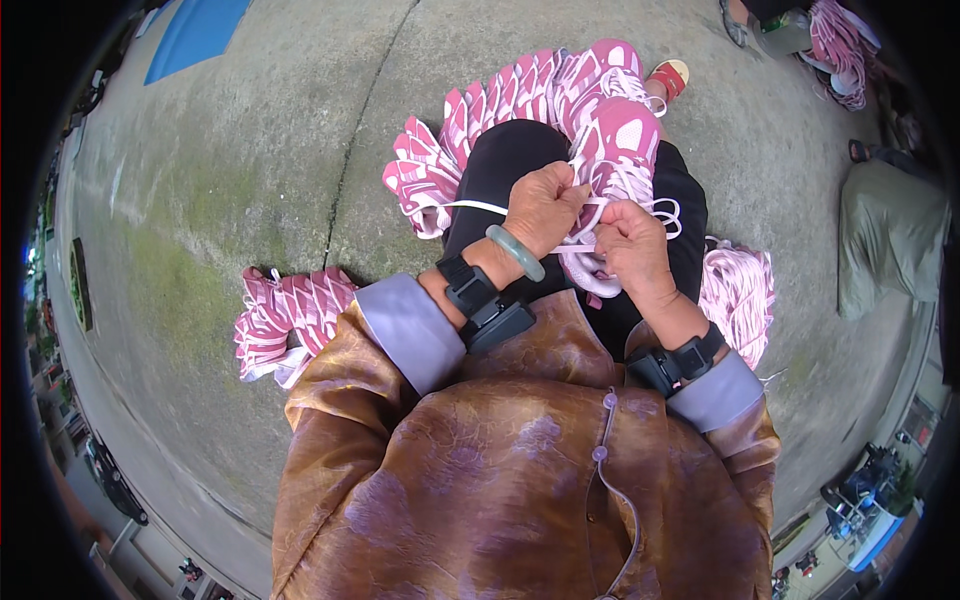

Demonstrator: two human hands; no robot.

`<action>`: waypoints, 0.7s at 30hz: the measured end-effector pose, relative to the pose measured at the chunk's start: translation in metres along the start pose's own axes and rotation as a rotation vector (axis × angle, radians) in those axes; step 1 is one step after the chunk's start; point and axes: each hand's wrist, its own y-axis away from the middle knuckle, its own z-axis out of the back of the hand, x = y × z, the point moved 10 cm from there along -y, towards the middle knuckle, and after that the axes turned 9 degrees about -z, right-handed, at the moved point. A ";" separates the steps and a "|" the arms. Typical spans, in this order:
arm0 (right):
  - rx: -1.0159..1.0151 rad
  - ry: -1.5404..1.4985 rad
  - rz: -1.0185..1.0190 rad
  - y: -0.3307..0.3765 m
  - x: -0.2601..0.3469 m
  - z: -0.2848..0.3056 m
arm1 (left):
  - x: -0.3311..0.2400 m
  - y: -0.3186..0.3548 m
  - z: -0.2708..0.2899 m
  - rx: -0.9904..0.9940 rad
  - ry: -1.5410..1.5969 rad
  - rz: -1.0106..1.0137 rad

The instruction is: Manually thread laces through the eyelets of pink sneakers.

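A pink-and-white sneaker [622,135] rests on my lap, its toe pointing away from me and its opening near my hands. My left hand [545,208] is closed in a pinch at the left side of the opening, holding a white shoelace [478,206] whose length runs off to the left. From the right, my right hand [634,248] pinches lace beside the shoe's eyelets. Loose lace loops show just above its knuckles. Fingers cover part of the tongue and upper eyelets, so the exact lace path there is hidden.
Beyond my knees stands a curved row of similar pink sneakers [500,100]. More sneakers [295,315] lie at my left on the concrete. A bundle of pale pink laces [738,295] sits by my right side. A person's sandalled foot [668,80] is near the row.
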 end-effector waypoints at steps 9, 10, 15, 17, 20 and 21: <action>-0.041 -0.026 -0.032 0.000 -0.003 0.003 | -0.004 -0.009 0.005 -0.089 -0.155 -0.083; -0.040 -0.018 -0.045 0.000 -0.004 0.002 | -0.002 -0.010 0.006 -0.097 -0.155 -0.080; -0.023 0.012 -0.069 -0.002 -0.007 -0.001 | 0.002 -0.011 0.008 -0.106 -0.113 -0.066; -0.027 0.018 -0.085 -0.003 -0.008 -0.002 | -0.002 -0.010 0.009 -0.117 -0.134 -0.119; -0.045 0.074 -0.071 -0.003 -0.005 0.000 | -0.020 -0.007 0.007 -0.103 -0.191 -0.181; -0.046 0.075 -0.071 -0.003 -0.004 -0.001 | -0.021 -0.006 0.008 -0.102 -0.190 -0.181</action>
